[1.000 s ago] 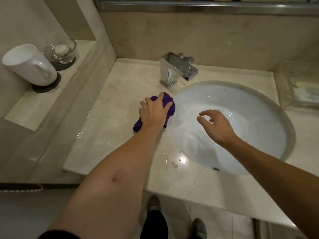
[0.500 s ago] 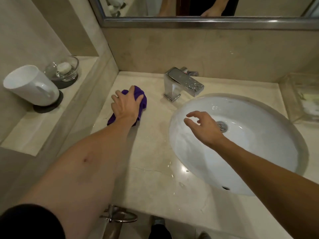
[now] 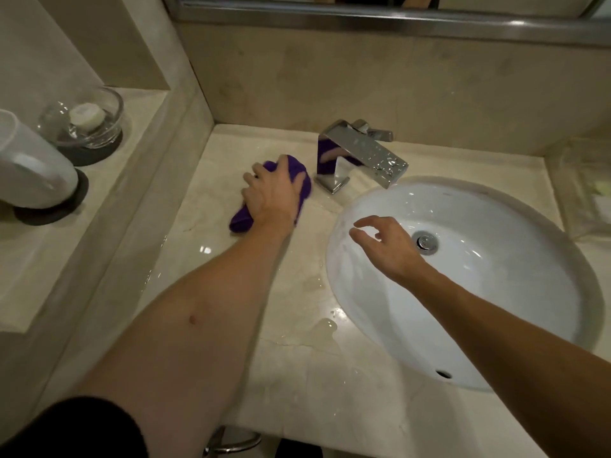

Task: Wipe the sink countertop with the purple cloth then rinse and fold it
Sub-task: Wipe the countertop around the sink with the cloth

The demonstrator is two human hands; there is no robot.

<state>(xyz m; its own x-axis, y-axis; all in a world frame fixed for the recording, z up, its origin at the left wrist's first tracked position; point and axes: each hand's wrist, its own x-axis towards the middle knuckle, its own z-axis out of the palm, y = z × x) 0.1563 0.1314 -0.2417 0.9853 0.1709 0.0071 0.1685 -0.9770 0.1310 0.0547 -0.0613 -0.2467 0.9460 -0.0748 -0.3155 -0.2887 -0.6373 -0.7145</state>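
Observation:
My left hand (image 3: 272,193) presses flat on the bunched purple cloth (image 3: 240,218), holding it against the beige marble countertop (image 3: 291,368) just left of the chrome faucet (image 3: 357,157). Most of the cloth is hidden under the hand; purple shows at the fingertips and below the wrist. My right hand (image 3: 386,246) hovers over the left side of the white oval sink basin (image 3: 496,309), fingers loosely spread, holding nothing. Water pools and streaks shine on the countertop near the basin's front left rim.
A raised ledge on the left carries a white mug (image 3: 29,166) on a dark coaster and a glass dish with a soap bar (image 3: 87,115). A clear tray (image 3: 585,193) sits at the right. A mirror frame (image 3: 396,18) runs along the back wall.
My left hand slid the cloth from the basin's rim out to the left, then back toward the faucet base. My right hand stayed hovering over the basin.

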